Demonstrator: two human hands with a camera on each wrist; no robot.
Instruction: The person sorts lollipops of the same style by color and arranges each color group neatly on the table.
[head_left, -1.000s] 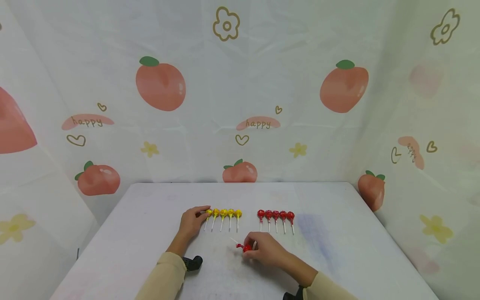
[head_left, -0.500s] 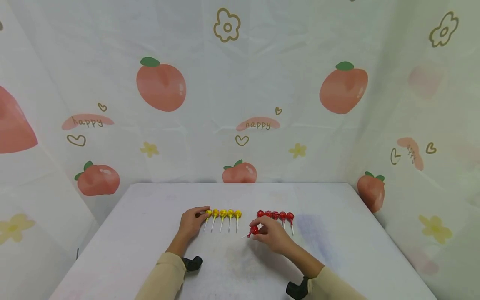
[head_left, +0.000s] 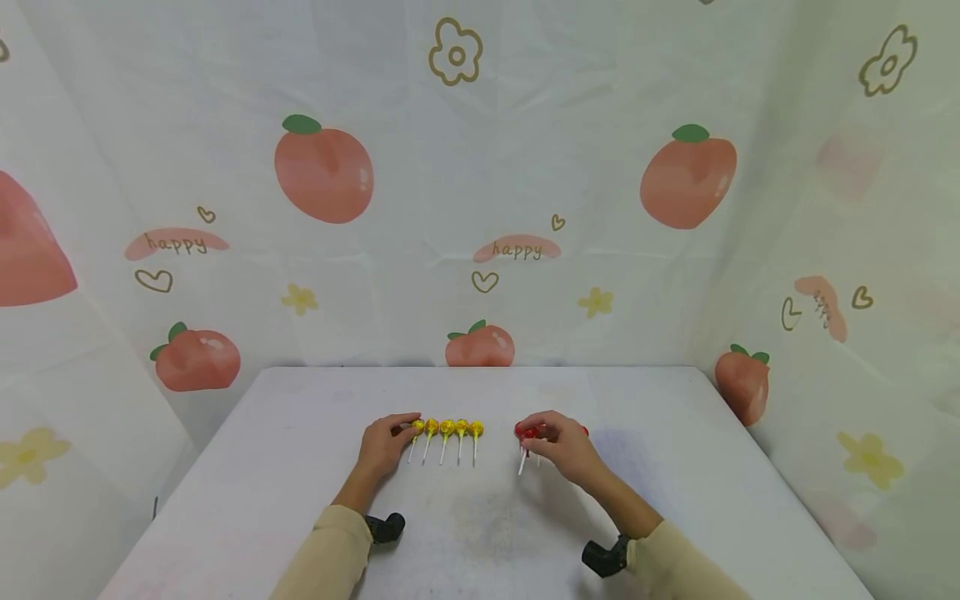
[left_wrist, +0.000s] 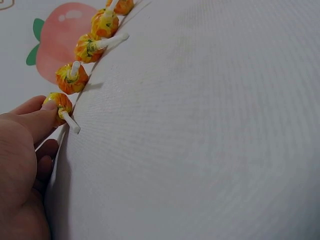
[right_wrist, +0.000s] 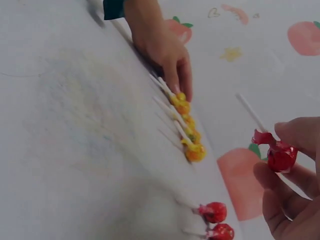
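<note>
My left hand pinches the wrapped head of the leftmost yellow lollipop, whose white stick points toward me. To its right, several more yellow lollipops lie in a neat row. In my right hand a red lollipop is held by its wrapped head, thumb on one side and fingers on the other. That hand hovers over the left end of a row of red lollipops, hiding most of them in the head view. The held lollipop is off the table, its stick sticking out free.
The white table ends at a straight back edge against a white curtain printed with peaches and flowers. A gap separates the yellow row from the red row. Black wrist mounts sit at both cuffs.
My right hand has carried the red lollipop up and away from the table's middle to the red row, its stick swinging from leftward to toward me. The left hand stays put.
</note>
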